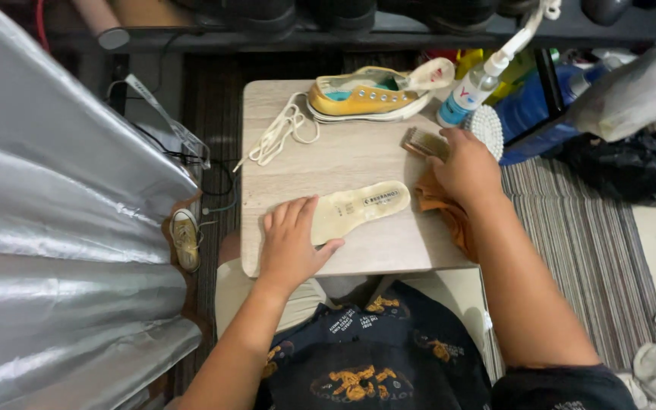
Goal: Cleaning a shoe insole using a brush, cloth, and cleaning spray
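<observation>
A pale yellowish insole (360, 208) lies flat on the small wooden table (358, 152), its heel end toward the person and its toe end pointing right. The left hand (291, 244) rests on the heel end with fingers spread flat, pinning it rather than gripping. The right hand (466, 165) reaches to the table's right edge, its fingers curled over a small brush (424, 142) that lies above an orange cloth (438, 203); whether they have closed on the brush cannot be told. The insole looks thin, light and bendy, likely to flop if lifted by one end and to slide on the smooth tabletop, so a flat palm on the heel or a pinch along its edge seems the surest hold. Behind stand a yellow sneaker (366, 95), loose white laces (282, 130) and a spray bottle (471, 89).
</observation>
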